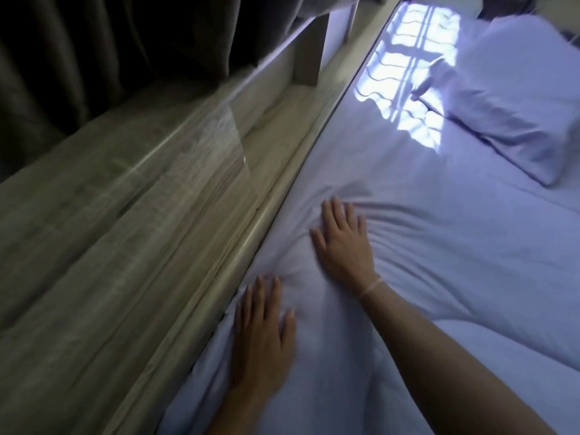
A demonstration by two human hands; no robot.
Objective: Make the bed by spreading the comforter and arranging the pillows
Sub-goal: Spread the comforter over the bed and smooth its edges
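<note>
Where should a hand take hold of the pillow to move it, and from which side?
Grip the pillow at its near corner, where the case tapers to a flatter edge on the sheet. The right hand, now flat on the bedding, could come from the near side. The plump middle offers little to pinch, and the far edge runs out of view.

Pale lavender comforter (423, 246), matching pillow (518, 98), grey wood-grain frame (125, 230), dark curtain (94, 58)

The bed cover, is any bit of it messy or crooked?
Yes. The comforter is bunched into wrinkles around the right hand and the left hand, near the bed's wooden edge. Both hands lie flat on it. The pillow sits at an angle.
</note>
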